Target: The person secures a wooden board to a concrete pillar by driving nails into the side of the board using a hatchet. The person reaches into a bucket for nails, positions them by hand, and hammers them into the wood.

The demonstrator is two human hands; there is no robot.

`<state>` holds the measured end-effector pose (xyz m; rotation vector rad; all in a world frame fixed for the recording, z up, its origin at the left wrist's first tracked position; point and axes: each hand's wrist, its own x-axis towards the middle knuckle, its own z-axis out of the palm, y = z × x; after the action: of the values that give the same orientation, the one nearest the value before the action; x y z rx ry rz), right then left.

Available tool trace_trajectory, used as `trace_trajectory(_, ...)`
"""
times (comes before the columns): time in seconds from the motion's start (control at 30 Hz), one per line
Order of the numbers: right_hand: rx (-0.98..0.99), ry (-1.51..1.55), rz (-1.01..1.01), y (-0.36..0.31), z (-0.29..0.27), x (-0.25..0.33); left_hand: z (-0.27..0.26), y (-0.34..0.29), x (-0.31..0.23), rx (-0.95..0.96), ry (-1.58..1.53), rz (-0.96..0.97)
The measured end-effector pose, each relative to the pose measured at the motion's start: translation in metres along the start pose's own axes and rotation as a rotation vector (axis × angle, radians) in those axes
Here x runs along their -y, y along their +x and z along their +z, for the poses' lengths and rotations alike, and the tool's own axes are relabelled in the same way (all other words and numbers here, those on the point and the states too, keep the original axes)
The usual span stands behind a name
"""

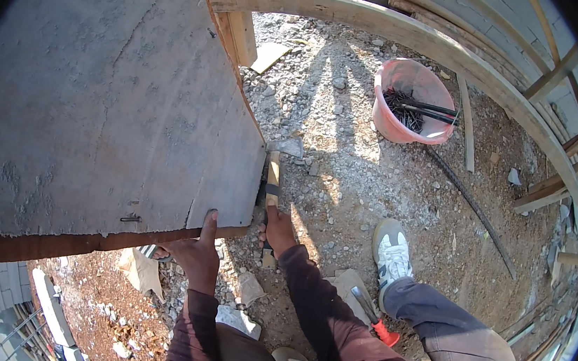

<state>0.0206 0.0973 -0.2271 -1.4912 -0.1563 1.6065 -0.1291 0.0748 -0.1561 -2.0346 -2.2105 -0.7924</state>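
Observation:
A large grey, worn board (120, 106) with a brown edge fills the left side. My left hand (197, 259) grips its near edge close to the right corner, thumb on the top face and fingers underneath, mostly hidden. Beside those fingers a shiny metal piece (148, 250) shows under the board. Just right of the corner, my right hand (278, 230) is closed around a wooden-handled tool (274, 172) with a dark band. A flat grey piece (288, 146) is at its far end; whether it is the tool's head I cannot tell. A bent nail (131, 219) lies on the board.
A pink bucket (379, 112) with nails and dark handles stands far right. A red-handled hammer (382, 331) lies near my shoe (392, 251). A dark rod (473, 207) crosses the gravel. A long timber beam (390, 23) spans behind; more timbers (548, 194) stand at the right.

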Motion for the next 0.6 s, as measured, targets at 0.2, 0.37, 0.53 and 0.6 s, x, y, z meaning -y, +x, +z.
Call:
trace_trajectory(0.2,0.194,-0.011,0.064,0.006,-0.003,-0.003,-0.008,0.008,-0.010,0.051,-0.156,-0.095)
trace_trajectory(0.37,0.168,-0.269,-0.053,0.012,-0.034,0.007,-0.017,0.014,-0.034,-0.073,-0.510,-0.379)
trace_trajectory(0.53,0.110,-1.533,-0.467,-0.013,-0.135,0.130,-0.027,0.018,-0.033,-0.065,-0.468,-0.298)
trace_trajectory(0.6,0.162,-1.827,-0.504,-0.040,-0.177,0.200,-0.026,0.021,-0.031,-0.174,-0.269,-0.237)
